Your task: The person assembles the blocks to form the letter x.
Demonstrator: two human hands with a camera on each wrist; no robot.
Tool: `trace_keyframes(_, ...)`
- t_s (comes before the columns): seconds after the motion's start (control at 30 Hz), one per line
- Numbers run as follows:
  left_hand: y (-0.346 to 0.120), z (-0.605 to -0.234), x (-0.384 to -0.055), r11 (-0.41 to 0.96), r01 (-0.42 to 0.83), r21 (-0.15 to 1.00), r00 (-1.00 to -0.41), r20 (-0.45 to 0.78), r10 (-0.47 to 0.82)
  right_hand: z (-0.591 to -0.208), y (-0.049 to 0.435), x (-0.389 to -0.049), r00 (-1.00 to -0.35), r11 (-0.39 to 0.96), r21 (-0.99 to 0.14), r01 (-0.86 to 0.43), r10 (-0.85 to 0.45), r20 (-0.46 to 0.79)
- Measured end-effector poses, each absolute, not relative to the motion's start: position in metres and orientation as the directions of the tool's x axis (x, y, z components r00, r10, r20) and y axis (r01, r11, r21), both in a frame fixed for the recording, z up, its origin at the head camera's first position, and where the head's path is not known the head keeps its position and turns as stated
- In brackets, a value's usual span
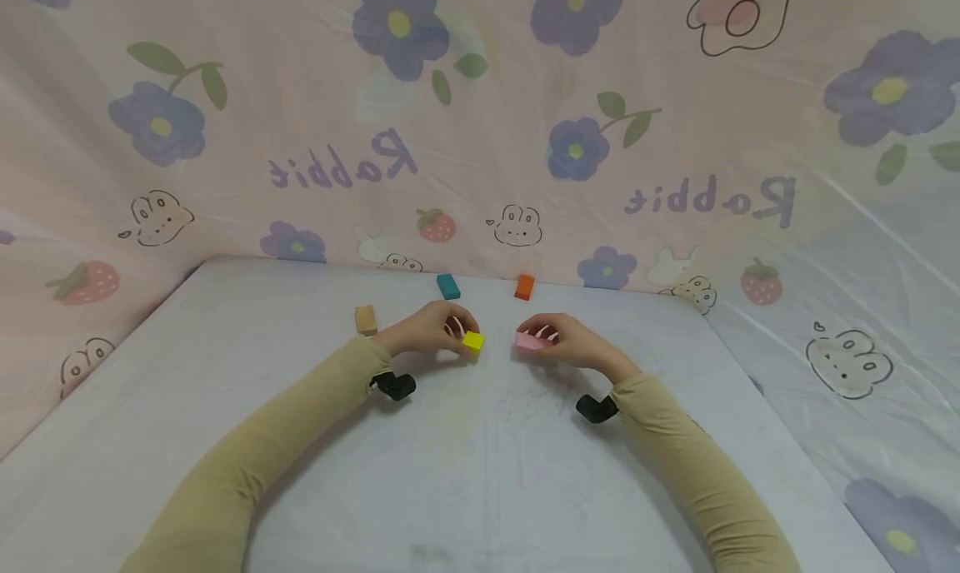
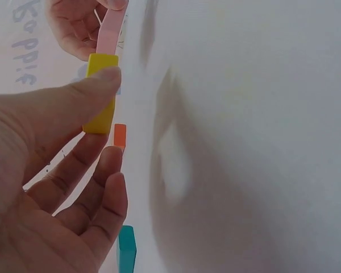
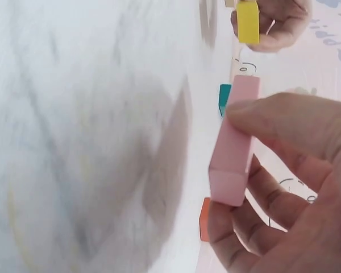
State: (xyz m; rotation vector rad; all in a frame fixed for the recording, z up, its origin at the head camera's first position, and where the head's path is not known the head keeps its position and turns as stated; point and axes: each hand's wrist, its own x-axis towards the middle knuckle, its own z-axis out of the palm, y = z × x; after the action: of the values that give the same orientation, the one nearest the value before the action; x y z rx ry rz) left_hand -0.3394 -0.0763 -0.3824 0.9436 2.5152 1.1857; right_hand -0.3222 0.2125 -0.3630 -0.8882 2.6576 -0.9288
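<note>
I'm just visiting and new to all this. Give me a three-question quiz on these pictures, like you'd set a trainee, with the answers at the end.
1. True or false: the left hand holds the yellow block.
2. Fill in the missing colour: the right hand holds a ____ block.
3. Count: how many blocks lie on the table, held by neither hand?

Key
1. True.
2. Pink; the head view shows the pink block in that hand.
3. Three: the tan block, the teal block and the orange block.
</note>
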Motion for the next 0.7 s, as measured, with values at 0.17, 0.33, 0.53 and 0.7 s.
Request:
trace_keyframes(0.17, -0.074, -0.382, -0.342, 0.490, 0.464, 0.738, -0.781, 0.079, 0.620, -0.363, 0.205, -0.320, -0.808, 0.633, -0.619, -0.465, -0.589, 0.005)
trace_keyframes(0.33, -0.071, -0.385, -0.344, 0.497, 0.466, 0.732, -0.783, 0.081, 0.616, -0.366, 0.200, -0.320, -0.810, 0.632, -0.625, -0.458, -0.586, 0.001)
trace_keyframes(0.53, -0.069, -0.386, -0.346, 0.509, 0.452, 0.733, -0.793, 0.068, 0.606, -0.369, 0.193, -0.319, -0.804, 0.628, -0.623, -0.467, -0.595, 0.003)
trace_keyframes(0.7, -0.067, -0.385, -0.347, 0.508, 0.451, 0.734, -0.792, 0.067, 0.606, -0.371, 0.186, -0.316, -0.809, 0.629, -0.631, -0.454, -0.588, -0.004)
